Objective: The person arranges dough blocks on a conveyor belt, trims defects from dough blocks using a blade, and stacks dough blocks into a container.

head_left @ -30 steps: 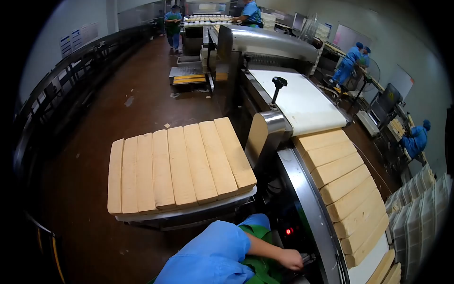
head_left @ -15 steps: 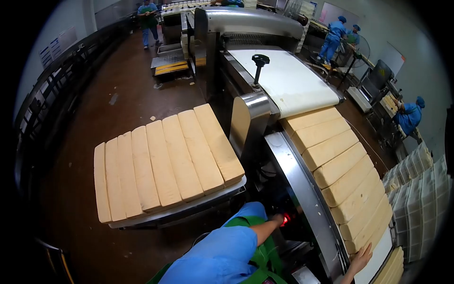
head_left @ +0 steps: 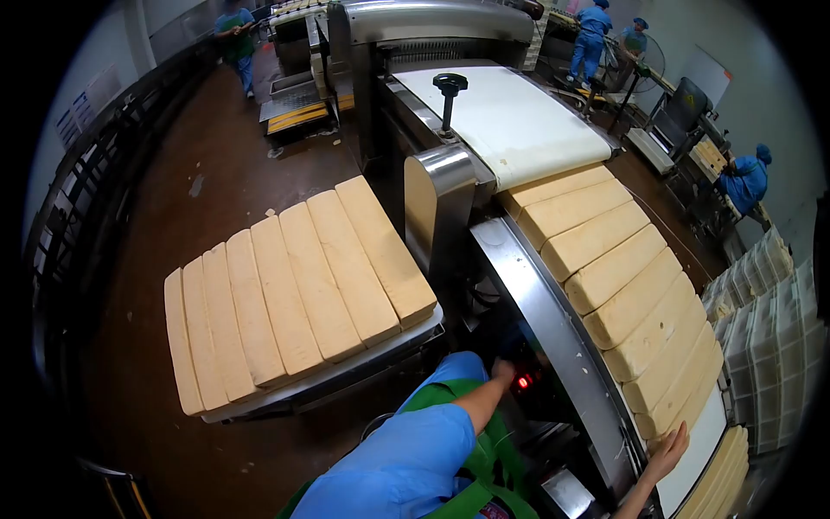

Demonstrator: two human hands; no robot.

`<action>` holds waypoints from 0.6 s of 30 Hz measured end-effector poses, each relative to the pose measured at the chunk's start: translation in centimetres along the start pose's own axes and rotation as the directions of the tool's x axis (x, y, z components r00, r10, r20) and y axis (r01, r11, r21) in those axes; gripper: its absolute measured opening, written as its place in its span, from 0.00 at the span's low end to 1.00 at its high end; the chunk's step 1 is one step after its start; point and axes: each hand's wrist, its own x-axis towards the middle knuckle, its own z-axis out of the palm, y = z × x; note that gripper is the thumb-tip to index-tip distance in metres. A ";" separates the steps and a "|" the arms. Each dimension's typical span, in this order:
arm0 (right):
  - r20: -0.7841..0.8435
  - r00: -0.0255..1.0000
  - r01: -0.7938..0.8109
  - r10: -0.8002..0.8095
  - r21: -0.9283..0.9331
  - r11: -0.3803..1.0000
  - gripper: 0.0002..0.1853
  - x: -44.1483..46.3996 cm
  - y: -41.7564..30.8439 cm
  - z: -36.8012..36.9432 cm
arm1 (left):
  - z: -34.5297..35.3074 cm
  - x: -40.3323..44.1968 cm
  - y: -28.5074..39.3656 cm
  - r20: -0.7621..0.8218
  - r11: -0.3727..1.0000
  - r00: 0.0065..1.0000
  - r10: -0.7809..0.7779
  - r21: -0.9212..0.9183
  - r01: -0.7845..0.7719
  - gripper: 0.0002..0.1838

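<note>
My right hand [head_left: 667, 453] rests, fingers stretched out, against the near end of a row of long pale-tan loaf-shaped blocks [head_left: 622, 285]. These blocks lie side by side on a white conveyor belt [head_left: 697, 463]. Beside the machine's metal side rail, my left hand [head_left: 503, 372] is at a dark control panel with a lit red display [head_left: 523, 381]. Its fingers are small and partly hidden, so their grip cannot be made out. Left of me, several similar long blocks [head_left: 298, 285] sit packed together on a white board [head_left: 424, 333].
Ahead stands the steel machine [head_left: 441, 26] with a wide white belt [head_left: 519, 121] and a black knob [head_left: 450, 84]. White crates [head_left: 765, 363] are stacked at right, near more blocks [head_left: 722, 476]. Several people in blue work farther off; one person [head_left: 235, 43] is at far left.
My left hand has drawn back slightly from the red display, which now shows more plainly. My right hand stays at the row's end. The view has shifted, and the far-left person appears nearer.
</note>
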 end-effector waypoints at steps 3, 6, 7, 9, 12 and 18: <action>0.030 0.998 -0.059 0.058 0.045 0.997 0.26 0.2 0.1 0.2 | -1.3 0.5 1.5 -0.090 0.946 0.979 -0.185 -0.287 0.152 0.27; 0.028 0.999 -0.037 0.035 0.074 0.997 0.26 0.1 0.4 0.3 | -3.7 -1.9 3.7 -0.104 0.973 0.986 -0.130 0.180 0.147 0.19; 0.030 0.999 -0.037 0.035 0.077 0.996 0.26 0.1 0.0 0.2 | -2.5 0.0 1.4 -0.100 0.981 0.989 -0.110 0.151 0.125 0.16; 0.041 0.998 -0.055 0.052 0.079 0.995 0.26 0.1 -1.3 -0.4 | 1.4 4.8 -3.9 -0.080 0.967 0.993 -0.092 -0.244 0.070 0.15; 0.028 1.000 0.010 -0.012 0.088 0.996 0.25 0.1 -0.2 -0.1 | 2.9 6.6 -3.9 0.492 -0.085 0.855 -0.163 -0.871 0.485 0.19; -0.014 1.000 0.010 -0.008 0.177 0.984 0.22 0.7 2.2 1.1 | -3.7 -1.7 1.3 0.678 0.008 0.726 -0.119 -0.730 0.683 0.21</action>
